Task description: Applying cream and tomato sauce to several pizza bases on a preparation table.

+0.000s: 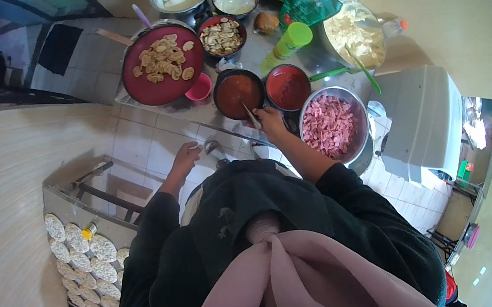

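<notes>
My right hand [271,124] is closed round the handle of a spoon [249,112], whose end dips into red sauce [236,89] in a dark round bowl. The sauce hides the spoon's tip. Beside it, another dark bowl carries red sauce [287,88], with a green-handled utensil [329,73] at its edge. Just right of my right forearm, a metal bowl [367,125] is filled with chopped pink meat [329,122]. My left hand [186,159] hangs in front of the table edge, fingers apart, holding nothing. A pink cup [199,87] is the nearest table item to it.
A red round tray [132,85] of sliced pieces stands at left. Behind are a bowl of browned slices [222,36], bowls of white mixture [234,0], a green bag [306,3] and a green bottle [289,42]. Flat round breads [103,270] lie at lower left.
</notes>
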The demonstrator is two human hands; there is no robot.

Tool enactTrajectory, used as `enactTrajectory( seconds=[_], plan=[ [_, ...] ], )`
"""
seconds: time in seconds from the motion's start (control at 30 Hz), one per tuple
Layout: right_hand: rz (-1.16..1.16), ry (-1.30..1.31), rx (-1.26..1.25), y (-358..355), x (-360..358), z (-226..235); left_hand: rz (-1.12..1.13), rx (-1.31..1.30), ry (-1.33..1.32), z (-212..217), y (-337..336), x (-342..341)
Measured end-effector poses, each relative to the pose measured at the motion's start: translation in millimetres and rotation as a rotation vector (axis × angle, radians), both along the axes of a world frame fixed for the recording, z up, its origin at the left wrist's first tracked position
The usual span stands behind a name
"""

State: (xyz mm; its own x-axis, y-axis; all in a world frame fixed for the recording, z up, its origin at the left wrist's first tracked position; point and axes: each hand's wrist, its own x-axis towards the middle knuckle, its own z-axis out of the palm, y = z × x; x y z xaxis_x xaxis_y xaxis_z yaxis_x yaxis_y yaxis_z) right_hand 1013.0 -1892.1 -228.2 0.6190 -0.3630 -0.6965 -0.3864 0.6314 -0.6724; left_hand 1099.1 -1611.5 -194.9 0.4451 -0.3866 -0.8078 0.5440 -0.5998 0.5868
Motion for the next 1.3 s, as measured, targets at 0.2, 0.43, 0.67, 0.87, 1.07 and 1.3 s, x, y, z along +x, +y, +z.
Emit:
enactTrajectory(
  seconds=[0.2, 0.43, 0.67, 0.87, 1.07, 1.3],
  plan=[
    [0.053, 0.051, -0.249, -7, -5, 16, 0.133, -0.106, 0.096, 5, 7, 4],
    [0.318, -0.031, -0.489, -7, -34, 50, -0.16, -0.419, -0.291, -69, 20, -13],
    [0.84, -0.192, -0.673, -53, -47, 54, 0.289, -0.412, -0.152, 27, -17, -46],
    [1.247, -0.791, -1.077, -1, -4, 74, 0.765, -0.47, -0.232, 50, 17, -136],
    [1.522, -0.545, -0.483, 114, -34, 147, 1.249, -0.637, -0.376, 96, 53, -271],
    [1.86, -0.596, -0.297, 213, -132, 191, 1.509, -0.548, -0.494, 126, 84, -420]
  ],
)
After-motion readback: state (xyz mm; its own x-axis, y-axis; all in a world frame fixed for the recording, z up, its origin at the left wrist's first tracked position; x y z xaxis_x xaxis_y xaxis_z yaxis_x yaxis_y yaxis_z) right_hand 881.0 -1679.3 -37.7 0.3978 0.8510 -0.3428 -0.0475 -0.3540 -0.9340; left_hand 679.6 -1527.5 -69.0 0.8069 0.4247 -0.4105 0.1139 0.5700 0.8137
